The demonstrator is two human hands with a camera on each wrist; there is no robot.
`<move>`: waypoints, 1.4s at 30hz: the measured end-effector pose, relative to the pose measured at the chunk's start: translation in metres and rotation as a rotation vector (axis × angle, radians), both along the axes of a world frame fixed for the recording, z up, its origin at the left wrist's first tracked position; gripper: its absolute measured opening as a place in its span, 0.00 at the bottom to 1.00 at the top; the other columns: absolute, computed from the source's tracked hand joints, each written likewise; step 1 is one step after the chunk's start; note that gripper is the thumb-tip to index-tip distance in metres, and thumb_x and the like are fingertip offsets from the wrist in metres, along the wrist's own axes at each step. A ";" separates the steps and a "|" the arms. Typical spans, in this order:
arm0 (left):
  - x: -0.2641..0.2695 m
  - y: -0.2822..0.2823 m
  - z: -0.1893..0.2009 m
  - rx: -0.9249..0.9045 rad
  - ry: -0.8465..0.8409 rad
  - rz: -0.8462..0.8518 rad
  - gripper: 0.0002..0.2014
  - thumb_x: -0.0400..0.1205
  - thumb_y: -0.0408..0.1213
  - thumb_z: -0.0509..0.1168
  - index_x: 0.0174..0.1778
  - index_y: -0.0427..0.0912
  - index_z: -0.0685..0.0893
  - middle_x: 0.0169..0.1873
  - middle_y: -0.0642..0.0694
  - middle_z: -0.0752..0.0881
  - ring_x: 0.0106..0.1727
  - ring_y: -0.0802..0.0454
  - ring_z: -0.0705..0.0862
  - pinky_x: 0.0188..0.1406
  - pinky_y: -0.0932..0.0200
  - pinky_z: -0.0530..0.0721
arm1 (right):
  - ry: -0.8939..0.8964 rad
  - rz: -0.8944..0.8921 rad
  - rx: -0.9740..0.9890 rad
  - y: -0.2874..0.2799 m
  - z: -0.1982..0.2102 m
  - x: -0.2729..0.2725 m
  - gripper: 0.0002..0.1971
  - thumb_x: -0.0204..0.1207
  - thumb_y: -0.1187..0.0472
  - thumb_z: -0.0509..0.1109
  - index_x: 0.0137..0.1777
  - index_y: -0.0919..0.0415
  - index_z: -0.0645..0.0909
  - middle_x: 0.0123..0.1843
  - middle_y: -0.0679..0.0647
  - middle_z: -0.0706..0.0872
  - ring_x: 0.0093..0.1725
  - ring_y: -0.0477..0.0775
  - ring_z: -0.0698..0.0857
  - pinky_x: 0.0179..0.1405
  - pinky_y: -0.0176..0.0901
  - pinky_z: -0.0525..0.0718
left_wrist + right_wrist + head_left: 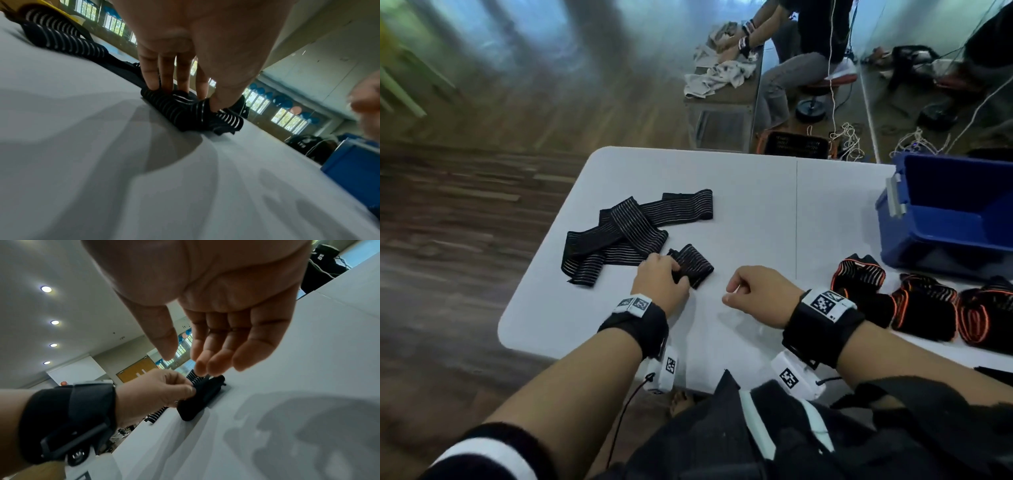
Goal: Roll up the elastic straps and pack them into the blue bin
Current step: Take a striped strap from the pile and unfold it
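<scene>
A black elastic strap with thin white stripes (626,233) lies in loose folds on the white table (756,205). Its near end is a small roll (695,265). My left hand (677,275) pinches this roll (191,112) against the table, fingers on top and thumb at the side. My right hand (732,294) hovers just right of it, loosely curled and holding nothing; in the right wrist view its fingers (218,363) hang relaxed above the roll (201,394). The blue bin (945,212) stands at the right edge, its inside mostly hidden.
Three rolled black straps with orange trim (859,274) (924,305) (983,315) lie in a row in front of the bin. The table's left edge and rounded corner (506,329) are close to my left arm. Another person works at a far table (726,89).
</scene>
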State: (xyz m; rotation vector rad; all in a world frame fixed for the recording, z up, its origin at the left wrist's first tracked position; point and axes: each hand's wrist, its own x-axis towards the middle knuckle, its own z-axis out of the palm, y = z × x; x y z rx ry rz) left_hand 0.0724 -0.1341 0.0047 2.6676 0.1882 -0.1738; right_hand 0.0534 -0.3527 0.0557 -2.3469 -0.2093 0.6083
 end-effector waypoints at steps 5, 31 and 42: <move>0.014 0.006 0.020 -0.272 -0.087 0.120 0.06 0.75 0.45 0.70 0.35 0.47 0.84 0.36 0.52 0.87 0.43 0.49 0.86 0.46 0.54 0.83 | -0.004 -0.058 -0.012 0.013 -0.006 0.008 0.08 0.75 0.50 0.74 0.48 0.52 0.81 0.46 0.48 0.85 0.46 0.50 0.84 0.50 0.45 0.83; -0.015 0.064 0.019 -0.593 0.039 -0.028 0.06 0.77 0.39 0.71 0.35 0.47 0.85 0.29 0.57 0.86 0.31 0.63 0.82 0.35 0.67 0.78 | -0.095 -0.381 0.142 0.058 -0.004 0.029 0.12 0.71 0.60 0.71 0.53 0.51 0.77 0.38 0.53 0.90 0.39 0.53 0.88 0.39 0.44 0.83; -0.001 0.108 0.003 -0.375 -0.087 -0.007 0.08 0.84 0.49 0.65 0.43 0.51 0.84 0.48 0.52 0.85 0.48 0.55 0.84 0.50 0.58 0.81 | -0.279 -0.107 -0.106 0.072 0.006 0.036 0.13 0.78 0.65 0.64 0.46 0.46 0.86 0.41 0.41 0.86 0.43 0.48 0.85 0.49 0.41 0.80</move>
